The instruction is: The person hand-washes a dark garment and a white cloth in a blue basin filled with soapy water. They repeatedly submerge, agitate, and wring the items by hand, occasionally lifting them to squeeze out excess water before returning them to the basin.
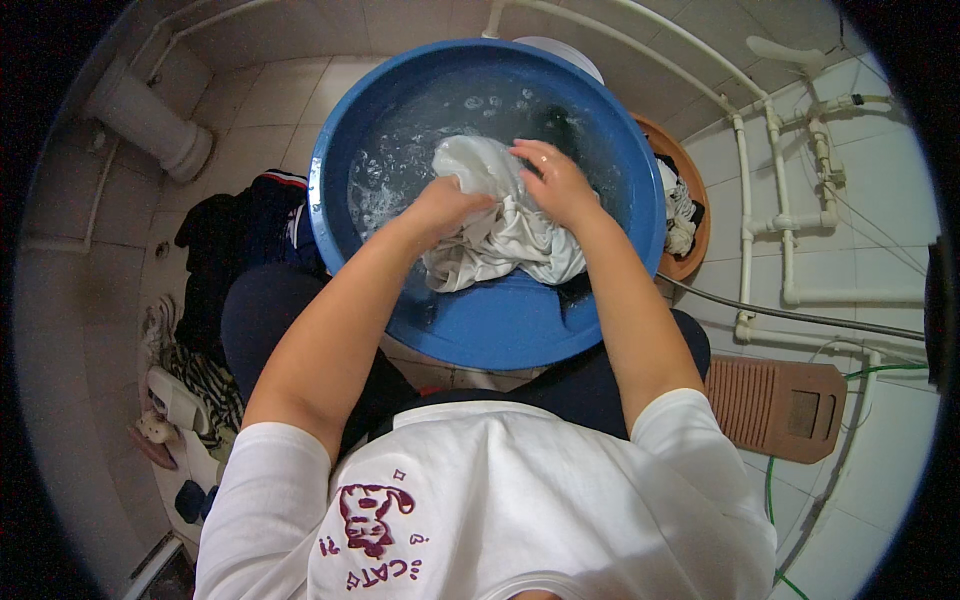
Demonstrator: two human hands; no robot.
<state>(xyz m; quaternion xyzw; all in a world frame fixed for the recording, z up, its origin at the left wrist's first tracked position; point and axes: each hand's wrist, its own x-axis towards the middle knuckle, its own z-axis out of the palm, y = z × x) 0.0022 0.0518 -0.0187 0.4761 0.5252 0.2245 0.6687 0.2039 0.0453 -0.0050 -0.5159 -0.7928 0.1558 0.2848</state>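
A large blue plastic basin [487,337] with sudsy water [420,120] stands between my knees. Wet white cloth [517,247] lies bunched at its near side, partly puffed up above the water. My left hand [450,206] grips the cloth's left side, thumb pointing right. At the cloth's upper right is my right hand [555,180], its fingers spread and its palm near the fabric; whether it touches the cloth is hard to tell. Something dark lies under the water at the basin's right.
Dark clothes [217,262] are heaped on the tiled floor at left, near a light slipper [180,397]. An orange-brown basin [701,225] holding laundry sits behind at right. A brown washboard [776,405] lies right of my knee; white pipes [742,172] line the wall.
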